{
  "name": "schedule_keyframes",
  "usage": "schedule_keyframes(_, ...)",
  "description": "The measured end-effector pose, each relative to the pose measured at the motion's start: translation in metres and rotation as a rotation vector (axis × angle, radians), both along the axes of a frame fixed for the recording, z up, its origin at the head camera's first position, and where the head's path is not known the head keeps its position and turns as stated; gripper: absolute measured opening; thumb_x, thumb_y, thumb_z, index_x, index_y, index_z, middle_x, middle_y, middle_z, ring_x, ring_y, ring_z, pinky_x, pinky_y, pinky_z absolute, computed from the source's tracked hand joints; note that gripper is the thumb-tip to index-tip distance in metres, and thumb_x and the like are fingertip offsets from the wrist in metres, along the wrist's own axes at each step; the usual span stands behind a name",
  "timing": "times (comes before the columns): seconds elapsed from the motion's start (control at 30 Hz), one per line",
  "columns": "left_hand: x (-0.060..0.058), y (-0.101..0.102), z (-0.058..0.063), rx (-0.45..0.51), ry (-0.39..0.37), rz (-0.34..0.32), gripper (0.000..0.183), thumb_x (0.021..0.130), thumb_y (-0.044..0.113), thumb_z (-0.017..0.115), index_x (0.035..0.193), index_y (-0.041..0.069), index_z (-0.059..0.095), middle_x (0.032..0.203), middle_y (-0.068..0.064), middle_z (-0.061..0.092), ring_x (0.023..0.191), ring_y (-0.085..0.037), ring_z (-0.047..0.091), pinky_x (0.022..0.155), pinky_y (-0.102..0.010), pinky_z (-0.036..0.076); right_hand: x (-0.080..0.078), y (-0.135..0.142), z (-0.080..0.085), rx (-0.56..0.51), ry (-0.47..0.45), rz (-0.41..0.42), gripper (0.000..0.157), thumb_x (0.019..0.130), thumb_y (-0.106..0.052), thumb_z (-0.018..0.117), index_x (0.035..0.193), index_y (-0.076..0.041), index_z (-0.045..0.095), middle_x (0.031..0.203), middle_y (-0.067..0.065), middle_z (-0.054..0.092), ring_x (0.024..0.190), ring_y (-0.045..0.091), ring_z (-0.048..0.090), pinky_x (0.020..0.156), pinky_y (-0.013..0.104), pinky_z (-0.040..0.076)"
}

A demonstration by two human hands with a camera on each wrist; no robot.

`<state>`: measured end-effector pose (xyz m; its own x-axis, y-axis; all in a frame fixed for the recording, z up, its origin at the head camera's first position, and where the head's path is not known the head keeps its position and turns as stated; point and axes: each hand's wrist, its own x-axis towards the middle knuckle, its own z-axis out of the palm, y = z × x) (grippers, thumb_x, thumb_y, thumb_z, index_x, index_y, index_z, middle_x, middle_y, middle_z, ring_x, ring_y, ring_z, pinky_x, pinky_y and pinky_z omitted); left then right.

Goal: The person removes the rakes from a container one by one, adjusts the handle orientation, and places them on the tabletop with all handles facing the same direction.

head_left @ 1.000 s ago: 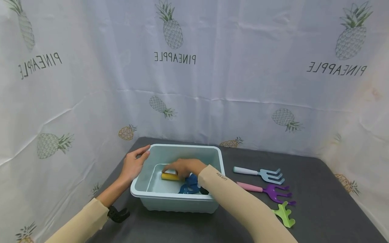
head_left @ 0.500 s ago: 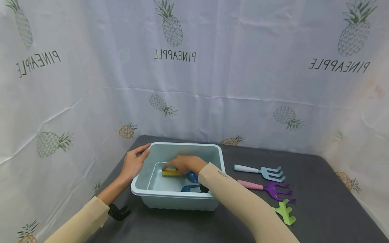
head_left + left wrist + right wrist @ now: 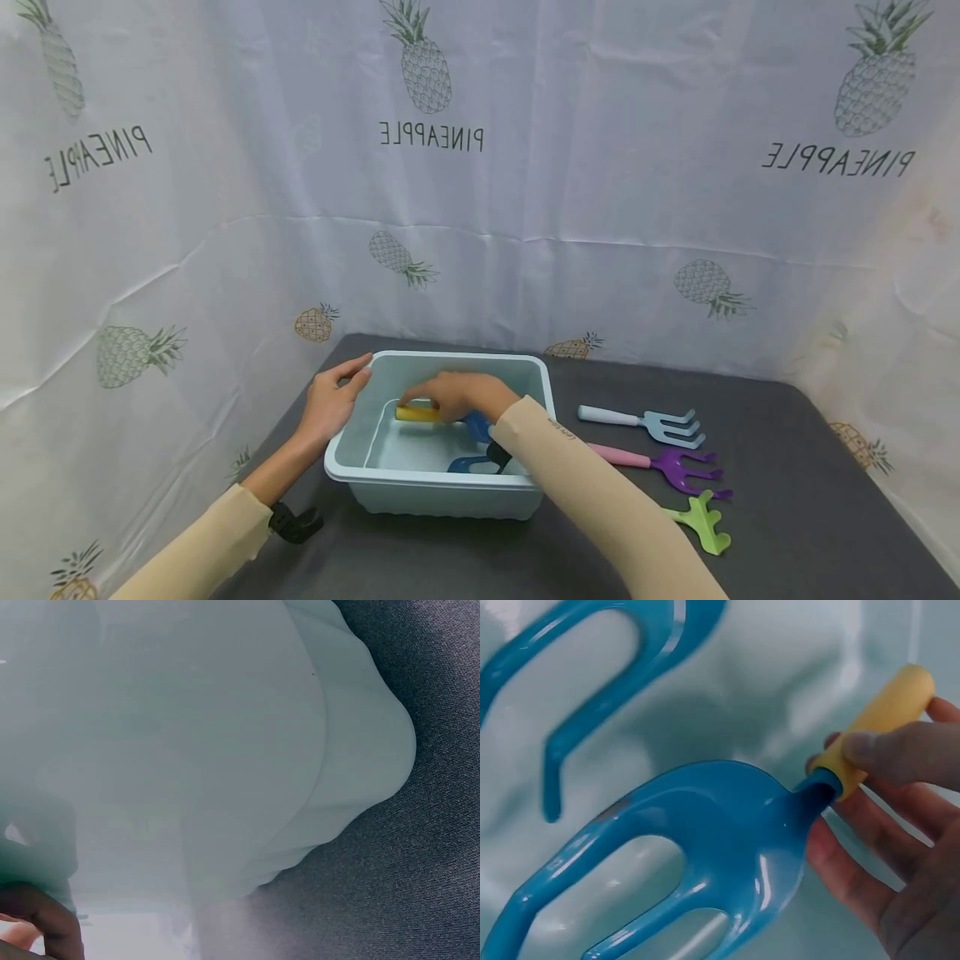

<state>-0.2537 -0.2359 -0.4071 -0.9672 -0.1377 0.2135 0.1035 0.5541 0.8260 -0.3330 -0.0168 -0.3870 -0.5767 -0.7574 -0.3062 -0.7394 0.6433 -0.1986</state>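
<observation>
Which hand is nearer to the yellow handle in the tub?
Right. The right hand grips the yellow handle; the left hand is apart from it, at the tub's left rim.

The yellow-handled fork (image 3: 735, 825) is glossy blue, the basin (image 3: 442, 478) pale blue-green. The pink-handled fork (image 3: 673, 472) is purple, the rake (image 3: 702, 522) lime green. Sleeves (image 3: 600, 500) are beige, the table (image 3: 795, 500) dark grey, and the white curtain (image 3: 600, 192) is printed with green and orange pineapples (image 3: 123, 358) and black lettering (image 3: 431, 135).
</observation>
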Motion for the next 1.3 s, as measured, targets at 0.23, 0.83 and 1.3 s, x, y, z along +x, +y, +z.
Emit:
schedule_keyframes(0.23,-0.002,0.003,0.000,0.004,0.020,-0.002,0.047,0.109,0.037,0.052,0.150,0.014,0.056,0.134,-0.018,0.065,0.129,-0.032,0.059,0.086,-0.030,0.048,-0.004,0.006,0.012,-0.036,0.002,0.021,0.075,0.096,0.006,0.058,0.149,-0.046,0.051,0.120,0.003,0.068,0.094,0.014,0.062,0.074,0.024,0.053)
schedule_keyframes(0.83,-0.002,0.005,0.002,0.006,0.007,0.005,0.048,0.109,0.037,0.051,0.151,0.013,0.055,0.139,-0.020,0.063,0.136,-0.034,0.055,0.101,-0.045,0.048,0.008,0.029,0.057,-0.097,-0.024,0.021,0.082,0.093,0.009,0.052,0.155,-0.043,0.044,0.096,0.004,0.065,0.067,0.014,0.048,0.058,0.023,0.042)
schedule_keyframes(1.3,0.003,0.003,0.001,0.023,-0.018,0.004,0.049,0.109,0.039,0.051,0.152,0.015,0.053,0.141,-0.020,0.062,0.141,-0.035,0.051,0.108,-0.051,0.044,0.040,0.041,0.100,-0.137,0.051,0.114,0.085,0.090,0.012,0.052,0.158,-0.038,0.041,0.126,0.006,0.070,0.091,0.018,0.065,0.067,0.025,0.052)
